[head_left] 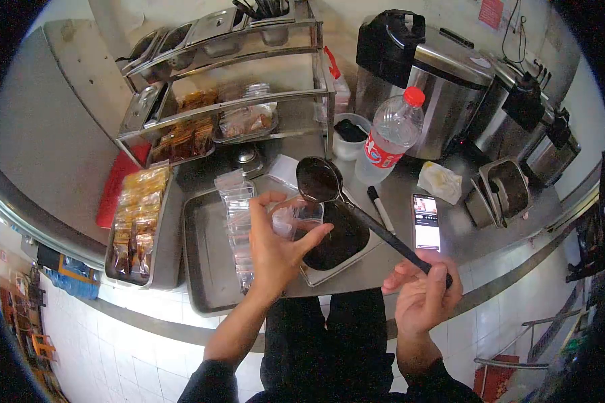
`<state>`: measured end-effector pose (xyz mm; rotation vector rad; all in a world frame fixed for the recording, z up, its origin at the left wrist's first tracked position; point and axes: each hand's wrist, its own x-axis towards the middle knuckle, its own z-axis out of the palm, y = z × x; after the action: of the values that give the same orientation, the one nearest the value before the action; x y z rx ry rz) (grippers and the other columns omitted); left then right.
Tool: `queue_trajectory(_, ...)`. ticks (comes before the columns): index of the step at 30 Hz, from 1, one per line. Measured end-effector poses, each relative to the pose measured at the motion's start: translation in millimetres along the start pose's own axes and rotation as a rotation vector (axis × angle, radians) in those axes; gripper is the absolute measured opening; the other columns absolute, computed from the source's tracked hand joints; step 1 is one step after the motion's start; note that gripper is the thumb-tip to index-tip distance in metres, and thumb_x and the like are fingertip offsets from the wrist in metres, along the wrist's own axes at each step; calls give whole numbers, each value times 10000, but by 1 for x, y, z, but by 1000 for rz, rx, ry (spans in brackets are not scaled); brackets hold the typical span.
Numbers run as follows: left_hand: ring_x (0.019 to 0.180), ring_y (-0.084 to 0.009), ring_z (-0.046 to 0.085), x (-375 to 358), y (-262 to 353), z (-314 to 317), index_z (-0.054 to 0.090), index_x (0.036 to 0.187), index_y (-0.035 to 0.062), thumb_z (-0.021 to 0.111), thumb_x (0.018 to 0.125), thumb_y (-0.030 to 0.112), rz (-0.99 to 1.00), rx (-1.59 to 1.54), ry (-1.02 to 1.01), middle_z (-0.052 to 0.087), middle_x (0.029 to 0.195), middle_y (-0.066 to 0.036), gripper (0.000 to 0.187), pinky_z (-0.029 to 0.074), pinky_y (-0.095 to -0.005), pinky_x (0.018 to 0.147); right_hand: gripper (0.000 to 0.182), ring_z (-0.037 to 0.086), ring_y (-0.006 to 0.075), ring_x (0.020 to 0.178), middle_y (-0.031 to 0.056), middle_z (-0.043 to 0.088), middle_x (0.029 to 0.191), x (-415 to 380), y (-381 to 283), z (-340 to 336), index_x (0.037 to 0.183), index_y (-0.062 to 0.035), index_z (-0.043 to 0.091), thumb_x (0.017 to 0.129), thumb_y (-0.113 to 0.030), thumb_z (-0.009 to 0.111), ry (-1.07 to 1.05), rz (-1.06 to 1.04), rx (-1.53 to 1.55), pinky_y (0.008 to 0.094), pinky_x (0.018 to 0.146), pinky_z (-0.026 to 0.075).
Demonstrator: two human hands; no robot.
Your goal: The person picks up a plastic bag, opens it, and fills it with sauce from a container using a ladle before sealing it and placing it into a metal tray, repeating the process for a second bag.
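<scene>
My left hand (279, 248) holds a small clear plastic bag (296, 217) spread between thumb and fingers. Just above the bag's opening is the bowl of a ladle (319, 179), with dark contents in it. The ladle's black handle (390, 236) runs down to the right into my right hand (427, 292), whose fingers are closed round its end. Below the ladle a square container (366, 252) holds a dark substance. To the left, a row of small clear bags (235, 218) lies in a shallow metal tray (193, 269).
Filled sachets stand in a deep metal tray (166, 269) at the left. Behind is a metal rack (326, 84). A large bottle (390, 138), marker (380, 209), phone (426, 221), crumpled tissue (440, 182) and metal container (484, 205) are on the right, before steel urns (444, 94).
</scene>
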<state>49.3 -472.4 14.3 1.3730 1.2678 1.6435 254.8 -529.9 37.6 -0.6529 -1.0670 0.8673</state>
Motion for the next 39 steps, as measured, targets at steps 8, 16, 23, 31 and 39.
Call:
queue_trajectory(8,872,-224,697,1,-7,-1,312,1131,80,803,764,-68,-12,-6,-22,627,1119,-197,631,580,-295,733,329,658,293,558,244,655,786,-1,3,-1,1147,91,540,1035,-169,372,-101,-122,-85,410,561,586)
queue_trajectory(16,799,-214,720,2,-1,0,332,1081,55,883,735,102,22,78,-7,721,1017,-176,652,548,-338,731,246,691,237,603,195,710,758,-3,7,-9,1086,44,606,979,-73,418,-122,-271,-293,355,609,549)
queue_trajectory(23,885,-216,693,2,0,2,311,1101,79,817,762,-48,-29,37,-62,634,1148,-217,622,581,-292,743,287,648,258,564,231,662,805,-5,15,-18,1126,75,558,1029,-156,418,-186,-347,-334,357,526,544)
queue_trajectory(31,861,-211,694,3,7,6,297,1116,87,790,787,-59,-56,-47,-88,635,1155,-216,611,576,-299,755,362,655,261,592,208,666,837,-12,17,-8,1160,50,558,1058,-259,399,10,-22,-41,379,569,553)
queue_trajectory(39,851,-200,686,3,2,8,285,1111,88,787,798,-46,-49,12,-86,654,1147,-210,606,566,-286,753,399,633,241,623,178,664,859,-7,16,-6,1177,24,547,1055,-339,433,175,220,180,368,543,534)
